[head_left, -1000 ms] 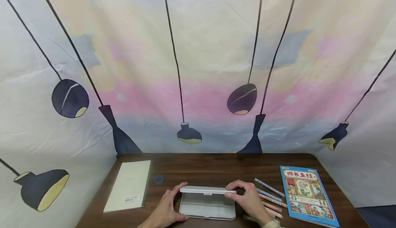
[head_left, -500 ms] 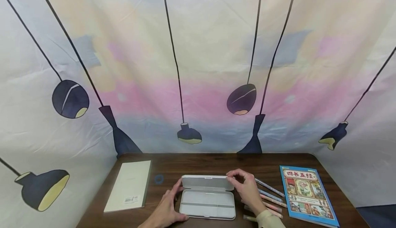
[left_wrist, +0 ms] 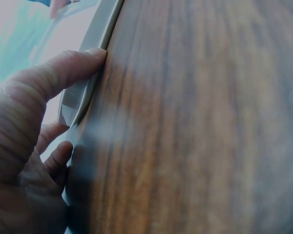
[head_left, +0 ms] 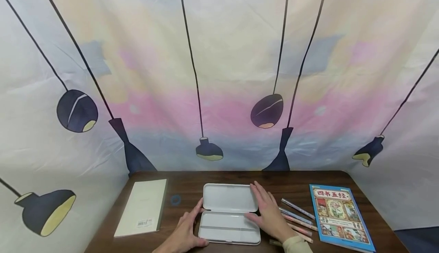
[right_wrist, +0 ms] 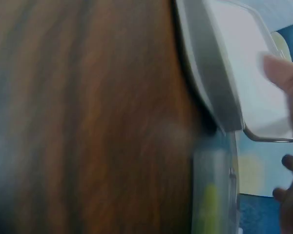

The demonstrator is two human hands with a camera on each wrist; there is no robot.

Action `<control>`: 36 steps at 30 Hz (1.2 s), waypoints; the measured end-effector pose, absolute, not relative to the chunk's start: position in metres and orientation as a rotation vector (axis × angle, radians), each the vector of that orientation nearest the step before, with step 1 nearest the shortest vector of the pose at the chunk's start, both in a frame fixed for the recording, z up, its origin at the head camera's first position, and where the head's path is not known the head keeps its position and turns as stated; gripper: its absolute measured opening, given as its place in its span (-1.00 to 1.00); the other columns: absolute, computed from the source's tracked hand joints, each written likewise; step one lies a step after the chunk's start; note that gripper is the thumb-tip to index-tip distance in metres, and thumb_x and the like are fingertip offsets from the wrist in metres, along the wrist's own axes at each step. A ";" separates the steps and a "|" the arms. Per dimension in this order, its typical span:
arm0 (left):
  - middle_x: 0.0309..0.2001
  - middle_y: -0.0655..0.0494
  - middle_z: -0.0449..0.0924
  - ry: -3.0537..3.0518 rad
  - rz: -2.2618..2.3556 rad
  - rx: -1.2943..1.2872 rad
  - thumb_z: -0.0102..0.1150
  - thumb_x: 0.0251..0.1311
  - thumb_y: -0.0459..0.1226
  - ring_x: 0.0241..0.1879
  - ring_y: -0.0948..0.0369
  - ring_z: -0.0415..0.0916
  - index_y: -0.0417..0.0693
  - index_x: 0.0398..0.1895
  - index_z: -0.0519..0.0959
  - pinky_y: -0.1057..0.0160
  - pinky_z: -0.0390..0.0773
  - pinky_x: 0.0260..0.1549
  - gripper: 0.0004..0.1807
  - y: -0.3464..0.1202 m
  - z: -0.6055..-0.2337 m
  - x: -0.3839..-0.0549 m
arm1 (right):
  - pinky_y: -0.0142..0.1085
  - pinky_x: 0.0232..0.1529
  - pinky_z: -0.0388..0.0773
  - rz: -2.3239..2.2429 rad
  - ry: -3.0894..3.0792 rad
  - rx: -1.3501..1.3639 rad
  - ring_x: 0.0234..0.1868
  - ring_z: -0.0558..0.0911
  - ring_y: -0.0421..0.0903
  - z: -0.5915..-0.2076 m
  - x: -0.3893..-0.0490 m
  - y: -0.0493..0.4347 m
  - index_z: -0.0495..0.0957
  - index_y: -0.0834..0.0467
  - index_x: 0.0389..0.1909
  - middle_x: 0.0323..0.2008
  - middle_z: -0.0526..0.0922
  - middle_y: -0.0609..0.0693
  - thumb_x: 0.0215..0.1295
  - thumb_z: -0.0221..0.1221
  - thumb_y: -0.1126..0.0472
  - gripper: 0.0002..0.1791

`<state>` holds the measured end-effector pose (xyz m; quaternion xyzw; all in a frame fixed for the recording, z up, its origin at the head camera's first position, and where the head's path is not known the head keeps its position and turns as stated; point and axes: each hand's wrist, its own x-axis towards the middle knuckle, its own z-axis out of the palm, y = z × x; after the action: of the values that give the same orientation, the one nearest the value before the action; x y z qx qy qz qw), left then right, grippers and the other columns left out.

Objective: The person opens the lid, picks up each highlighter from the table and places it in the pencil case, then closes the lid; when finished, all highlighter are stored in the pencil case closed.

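A pale, flat pencil case (head_left: 229, 234) lies with its lid (head_left: 230, 197) laid back, its shallow inside split by low dividers. My left hand (head_left: 185, 226) holds the case's left end, thumb at the front corner and index finger near the hinge. In the left wrist view the thumb (left_wrist: 71, 70) presses the case's edge. At the right side, my right hand (head_left: 269, 213) has its fingers fairly straight along the lid's edge, the thumb over the tray's right part. The right wrist view shows that thumb (right_wrist: 281, 73) blurred above the case (right_wrist: 249, 53).
Several pens (head_left: 298, 218) lie right of the case, partly behind my right hand and sleeve. Farther right is a blue-bordered picture book (head_left: 343, 216). On the left are a cream notebook (head_left: 142, 207) and a blue ring (head_left: 175, 200). A printed cloth hangs behind the wooden table (head_left: 274, 176).
The lid has swung from partly raised to laid back, away from me. My right hand has let go of its edge and spread its fingers. My left hand has stayed on the case.
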<state>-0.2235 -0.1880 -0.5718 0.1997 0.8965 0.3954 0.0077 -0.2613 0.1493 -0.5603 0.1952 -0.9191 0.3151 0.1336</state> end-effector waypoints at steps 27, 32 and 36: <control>0.31 -0.08 0.50 2.769 1.158 0.471 0.74 -0.16 0.02 0.11 0.02 0.32 -0.02 0.65 0.23 -0.16 0.43 0.09 0.26 -0.186 -0.565 -0.218 | 0.52 0.43 -0.16 0.705 -3.075 0.659 0.65 -0.05 0.38 -0.571 -0.240 0.161 0.12 0.23 0.66 0.65 0.08 0.29 0.10 0.21 -0.64 0.35; 0.35 -0.16 0.48 2.767 1.146 0.471 0.70 -0.10 0.07 0.17 -0.03 0.32 -0.03 0.64 0.25 -0.26 0.40 0.14 0.22 -0.185 -0.564 -0.217 | 0.52 0.43 -0.15 0.708 -3.072 0.657 0.65 -0.04 0.37 -0.572 -0.239 0.161 0.13 0.24 0.65 0.64 0.10 0.30 0.08 0.21 -0.66 0.37; 0.40 -0.20 0.45 2.765 1.132 0.503 0.68 -0.07 0.09 0.20 -0.03 0.31 -0.05 0.63 0.26 -0.29 0.38 0.17 0.20 -0.184 -0.564 -0.218 | 0.52 0.43 -0.16 0.706 -3.085 0.654 0.65 -0.02 0.36 -0.570 -0.238 0.161 0.14 0.24 0.65 0.63 0.13 0.30 0.10 0.22 -0.64 0.35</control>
<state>-0.2179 -0.1843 -0.5642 0.1657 0.9111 0.3732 0.0559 -0.2379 0.1609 -0.5696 0.2022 -0.9537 0.2182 -0.0452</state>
